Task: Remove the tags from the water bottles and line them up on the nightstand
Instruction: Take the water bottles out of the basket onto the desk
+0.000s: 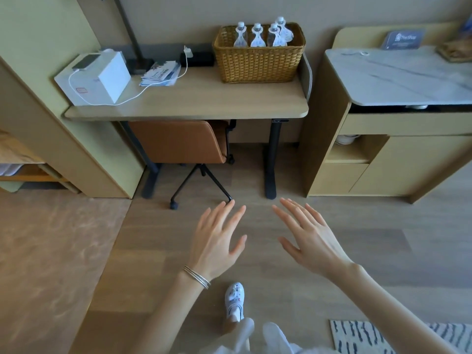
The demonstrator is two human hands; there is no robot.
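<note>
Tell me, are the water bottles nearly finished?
Nothing looks done yet. All four bottles stand in the basket with tags on. The left hand and right hand are empty. Every tag and the lining up remain.

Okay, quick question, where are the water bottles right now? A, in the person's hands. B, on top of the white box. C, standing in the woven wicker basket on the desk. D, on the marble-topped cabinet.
C: the four tagged clear plastic water bottles stand upright inside the tan woven wicker basket at the back right of the light wooden desk, while the left hand and right hand are open and hold nothing.
</note>
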